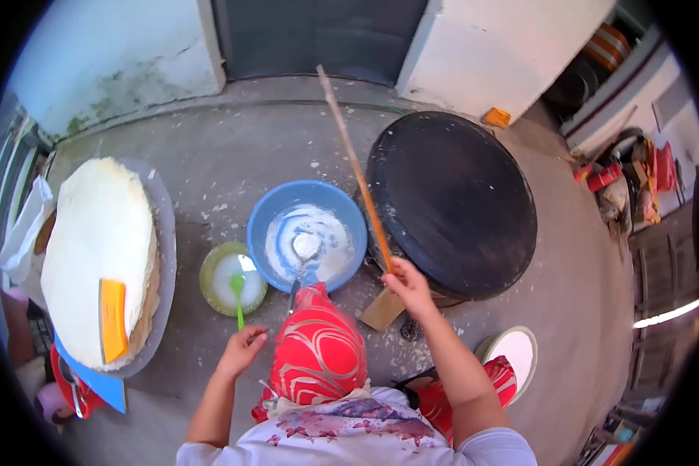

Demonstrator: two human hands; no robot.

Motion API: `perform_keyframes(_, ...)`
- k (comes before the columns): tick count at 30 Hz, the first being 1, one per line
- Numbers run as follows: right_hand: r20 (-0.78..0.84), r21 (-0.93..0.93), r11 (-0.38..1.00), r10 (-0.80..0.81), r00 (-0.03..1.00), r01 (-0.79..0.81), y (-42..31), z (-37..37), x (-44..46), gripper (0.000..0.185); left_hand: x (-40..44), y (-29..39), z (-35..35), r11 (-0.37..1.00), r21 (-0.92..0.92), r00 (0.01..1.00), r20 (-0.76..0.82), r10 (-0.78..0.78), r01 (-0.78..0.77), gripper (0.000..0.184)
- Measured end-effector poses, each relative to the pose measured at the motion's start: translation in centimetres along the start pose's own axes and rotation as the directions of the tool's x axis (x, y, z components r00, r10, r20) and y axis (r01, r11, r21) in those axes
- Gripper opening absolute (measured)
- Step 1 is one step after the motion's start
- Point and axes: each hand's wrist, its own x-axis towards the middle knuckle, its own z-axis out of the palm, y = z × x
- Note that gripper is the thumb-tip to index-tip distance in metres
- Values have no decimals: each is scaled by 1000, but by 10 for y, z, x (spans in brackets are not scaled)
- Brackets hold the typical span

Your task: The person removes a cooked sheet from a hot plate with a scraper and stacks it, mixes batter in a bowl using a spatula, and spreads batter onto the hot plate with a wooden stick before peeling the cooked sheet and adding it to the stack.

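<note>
My right hand (408, 289) is closed around the lower end of a long, thin wooden stick (354, 165), which slants up and left beside a large round black griddle (454, 202). My left hand (243, 349) is loosely bent with nothing visible in it, just below a green spoon (238, 289). That spoon rests in a small greenish bowl (206, 289) of milky liquid. A blue basin (258, 213) holds white powder or batter, with a ladle (306, 247) in it. At the left, an orange scraper (114, 320) lies on a tall stack of pale, round flatbreads (93, 233).
A white-filled bucket (516, 353) stands by my right knee. A wooden block (382, 309) sits at the griddle's near edge. An orange object (496, 117) lies by the wall. Red containers and clutter (637, 175) are at the right. A dark door (318, 39) is ahead.
</note>
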Motion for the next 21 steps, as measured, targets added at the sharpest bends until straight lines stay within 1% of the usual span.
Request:
perform_keyframes(1,-65,-12,999,-48,997,47,-15,1,-3,30,10,-12,0,999,39,999,-32,21,-20,25)
perform_keyframes(3,-24,1,1000,10,1000,-10,-25,-13,0,32,36,-44,0,988,76,970,-190,149,-137,25)
perform_keyframes(4,-36,-138,990,-29,999,24,-35,-14,2,32,57,-70,2,942,291,922,-291,255,-169,28)
perform_keyframes(5,-36,-268,962,-65,997,53,-41,-11,1,32,66,-93,-3,852,502,863,-355,359,-148,30)
perform_keyframes(6,-4,-392,904,-190,982,173,-43,-8,3,31,67,-94,-5,801,599,849,-411,333,-24,36)
perform_keyframes(7,47,-496,816,-315,948,296,-46,-1,6,30,70,-88,0,729,676,829,-466,309,107,42)
perform_keyframes(8,110,-641,712,-284,952,286,-70,13,3,29,69,-81,5,667,687,849,-506,154,289,48)
perform_keyframes(9,170,-664,692,-228,959,282,-85,29,2,31,70,-77,9,573,688,839,-545,0,447,55)
perform_keyframes(11,374,-773,488,-165,913,405,-100,52,6,29,79,-90,12,560,614,817,-527,-233,556,63)
perform_keyframes(12,398,-763,491,-155,904,420,-104,65,10,29,84,-101,12,556,597,802,-541,-252,578,63)
perform_keyframes(13,501,-797,302,-150,852,523,-107,82,13,25,89,-114,13,614,527,785,-555,-275,588,59)
perform_keyframes(14,595,-788,101,-127,794,607,-109,97,17,21,94,-126,13,667,455,770,-566,-294,589,55)
perform_keyframes(15,605,-781,102,-120,787,616,-106,112,23,21,97,-137,13,665,445,763,-570,-305,599,55)
perform_keyframes(17,668,-741,-81,1,744,666,-87,140,41,17,104,-151,13,747,416,776,-596,-207,519,40)
perform_keyframes(18,674,-736,-84,3,739,672,-73,151,53,17,103,-153,11,748,408,771,-600,-212,523,40)
perform_keyframes(19,682,-719,-113,77,727,686,-55,162,67,17,101,-154,8,886,173,768,-586,-259,431,33)
perform_keyframes(20,684,-699,-141,152,713,701,-42,170,76,18,98,-155,5,947,-81,770,-563,-300,310,29)
perform_keyframes(21,692,-691,-142,154,706,709,-35,176,80,18,85,-142,5,946,-89,764,-568,-306,313,29)
